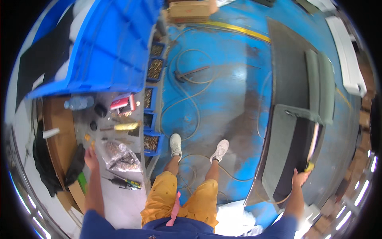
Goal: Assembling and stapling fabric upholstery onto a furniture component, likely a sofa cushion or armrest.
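My left hand [91, 159] is over the grey bench on the left, its fingertips closed together on a small yellow piece [92, 144]. A second small orange-yellow piece [87, 137] lies just beyond them. To the right of this hand is a clear plastic bag [121, 156] with small parts inside. My right hand [300, 178] is wrapped round a yellow-and-black hand tool [309, 166] with a thin hose running back from it. The tool is over a grey-green panel [280, 145] with a black middle band and a pale strip [313, 141] along its right side.
A large blue crate [113, 47] stands at the far left. Blue bins [155, 68] of small metal parts line the bench edge. Screwdrivers [123, 182], a yellow-handled tool [126, 126] and a bottle [79, 102] lie on the bench. A hose [195, 107] loops across the blue floor.
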`<state>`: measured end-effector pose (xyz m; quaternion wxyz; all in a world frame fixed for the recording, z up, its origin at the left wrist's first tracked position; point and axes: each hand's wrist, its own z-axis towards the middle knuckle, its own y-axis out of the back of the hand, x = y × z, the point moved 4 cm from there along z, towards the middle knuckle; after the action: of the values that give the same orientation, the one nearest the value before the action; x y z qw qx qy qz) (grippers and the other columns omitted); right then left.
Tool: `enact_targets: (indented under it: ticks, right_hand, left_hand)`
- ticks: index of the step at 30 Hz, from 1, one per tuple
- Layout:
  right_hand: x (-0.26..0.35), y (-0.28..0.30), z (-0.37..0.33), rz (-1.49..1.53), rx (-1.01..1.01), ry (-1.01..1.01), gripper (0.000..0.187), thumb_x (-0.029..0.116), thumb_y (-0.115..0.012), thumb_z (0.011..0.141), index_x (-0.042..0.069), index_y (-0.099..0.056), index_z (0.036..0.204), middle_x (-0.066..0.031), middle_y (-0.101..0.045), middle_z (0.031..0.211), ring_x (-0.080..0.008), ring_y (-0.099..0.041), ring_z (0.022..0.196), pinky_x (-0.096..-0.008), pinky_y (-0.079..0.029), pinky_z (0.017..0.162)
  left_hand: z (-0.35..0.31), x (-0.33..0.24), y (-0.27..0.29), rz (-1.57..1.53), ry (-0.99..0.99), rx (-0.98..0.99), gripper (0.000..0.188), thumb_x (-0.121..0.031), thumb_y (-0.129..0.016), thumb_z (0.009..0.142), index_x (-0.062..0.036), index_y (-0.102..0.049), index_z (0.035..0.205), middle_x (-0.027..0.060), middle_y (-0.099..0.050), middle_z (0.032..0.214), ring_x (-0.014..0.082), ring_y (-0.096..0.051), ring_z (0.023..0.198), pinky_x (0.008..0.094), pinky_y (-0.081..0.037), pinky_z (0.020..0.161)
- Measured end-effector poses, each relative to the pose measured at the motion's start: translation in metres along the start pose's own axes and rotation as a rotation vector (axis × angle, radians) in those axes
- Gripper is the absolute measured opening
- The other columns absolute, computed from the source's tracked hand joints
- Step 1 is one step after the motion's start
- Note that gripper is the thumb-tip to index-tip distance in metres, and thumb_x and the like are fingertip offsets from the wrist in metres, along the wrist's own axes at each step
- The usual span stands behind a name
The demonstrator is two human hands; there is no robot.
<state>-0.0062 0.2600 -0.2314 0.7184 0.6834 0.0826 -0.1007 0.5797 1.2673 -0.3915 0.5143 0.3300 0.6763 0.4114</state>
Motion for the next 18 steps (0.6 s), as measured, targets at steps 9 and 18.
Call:
enact_targets:
  ticks: [9, 18]
  right_hand:
    - [0.016, 0.006, 0.012, 0.107, 0.026, -0.033, 0.111, 0.031, -0.091, 0.074, 0.003, -0.02, 0.155, -0.0242, -0.056, 0.132, -0.0428, -0.056, 0.123, -0.0524, -0.047, 0.103]
    - [-0.006, -0.016, 0.032, 0.147, 0.15, -0.005, 0.118, 0.038, -0.086, 0.077, -0.001, -0.012, 0.16, -0.0175, -0.048, 0.133, -0.0346, -0.05, 0.123, -0.0484, -0.039, 0.107]
  left_hand:
    - [-0.297, -0.604, -0.021, -1.122, -0.452, 0.971, 0.032, -0.023, -0.053, 0.107, 0.0025, -0.059, 0.125, 0.0124, -0.069, 0.108, 0.0189, -0.068, 0.093, 0.0358, -0.055, 0.088]
    - [-0.567, -0.887, 0.068, -1.513, -1.063, 2.296, 0.046, -0.037, -0.074, 0.095, 0.0033, -0.061, 0.113, 0.0248, -0.068, 0.11, 0.0413, -0.07, 0.096, 0.0586, -0.049, 0.093]
